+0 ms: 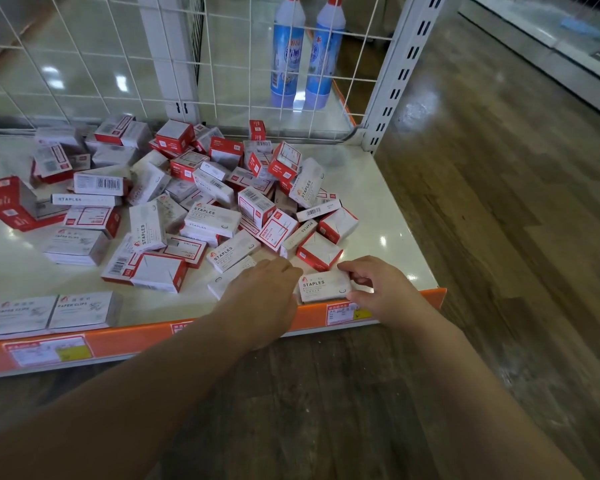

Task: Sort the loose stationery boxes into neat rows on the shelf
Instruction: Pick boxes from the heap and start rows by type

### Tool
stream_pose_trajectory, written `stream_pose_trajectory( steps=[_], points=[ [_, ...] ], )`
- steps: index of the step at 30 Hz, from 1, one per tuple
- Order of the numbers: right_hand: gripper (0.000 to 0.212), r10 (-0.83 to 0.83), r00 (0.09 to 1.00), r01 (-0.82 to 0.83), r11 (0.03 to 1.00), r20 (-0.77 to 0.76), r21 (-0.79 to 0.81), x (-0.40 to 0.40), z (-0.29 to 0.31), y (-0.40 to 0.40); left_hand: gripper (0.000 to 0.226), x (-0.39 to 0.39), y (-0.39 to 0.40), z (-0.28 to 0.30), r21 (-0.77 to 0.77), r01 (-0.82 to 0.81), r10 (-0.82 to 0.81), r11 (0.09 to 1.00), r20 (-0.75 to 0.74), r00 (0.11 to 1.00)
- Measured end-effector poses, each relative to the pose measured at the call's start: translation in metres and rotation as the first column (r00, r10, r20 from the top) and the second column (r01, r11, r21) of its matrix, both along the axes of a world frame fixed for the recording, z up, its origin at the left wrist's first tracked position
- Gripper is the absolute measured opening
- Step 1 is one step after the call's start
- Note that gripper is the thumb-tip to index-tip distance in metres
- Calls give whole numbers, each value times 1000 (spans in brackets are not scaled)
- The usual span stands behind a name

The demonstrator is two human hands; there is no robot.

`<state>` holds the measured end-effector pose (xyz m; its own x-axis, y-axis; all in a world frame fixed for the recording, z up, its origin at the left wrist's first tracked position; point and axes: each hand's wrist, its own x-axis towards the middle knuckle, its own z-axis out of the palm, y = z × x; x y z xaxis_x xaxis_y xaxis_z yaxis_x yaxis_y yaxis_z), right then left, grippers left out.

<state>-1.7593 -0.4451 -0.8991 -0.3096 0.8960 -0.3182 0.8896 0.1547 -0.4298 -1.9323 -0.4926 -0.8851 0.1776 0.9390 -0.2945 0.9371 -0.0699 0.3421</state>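
A loose heap of several red-and-white stationery boxes point(201, 202) covers the middle of the white shelf point(371, 202). A white staples box point(324, 287) lies flat near the shelf's front edge. My right hand point(378, 289) holds it from the right, fingers curled along its far edge. My left hand point(264, 292) reaches in from the left, lying over another white box point(222, 280), its fingertips beside the staples box's left end. Two paper clips boxes point(54, 311) sit side by side in a row at the front left.
An orange price strip point(125, 337) runs along the shelf's front edge. A white wire grid point(118, 57) backs the shelf, with two blue bottles point(305, 53) behind it. A slotted white upright point(395, 71) stands at the back right corner. Wooden floor lies to the right.
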Motion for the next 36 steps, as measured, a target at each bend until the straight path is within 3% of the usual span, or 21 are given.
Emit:
stream_pose_trajectory(
  steps=[9, 22, 30, 36],
  points=[
    [38, 12, 1000, -12, 999, -16, -33, -1, -1, 2, 59, 8, 8, -14, -134, 44, -42, 990, 13, 999],
    [35, -93, 992, 93, 996, -85, -8, -6, -4, -3, 55, 5, 7, -13, -54, 40, -40, 998, -7, 999],
    [29, -157, 979, 164, 985, -133, 45, -25, 1, -6, 42, -24, -4, -3, 97, -73, 74, 993, -2, 997],
    [32, -75, 973, 95, 992, -218, 83, -53, 2, -11, 37, -58, -14, 1, 94, -243, 245, 965, -5, 970]
  ],
)
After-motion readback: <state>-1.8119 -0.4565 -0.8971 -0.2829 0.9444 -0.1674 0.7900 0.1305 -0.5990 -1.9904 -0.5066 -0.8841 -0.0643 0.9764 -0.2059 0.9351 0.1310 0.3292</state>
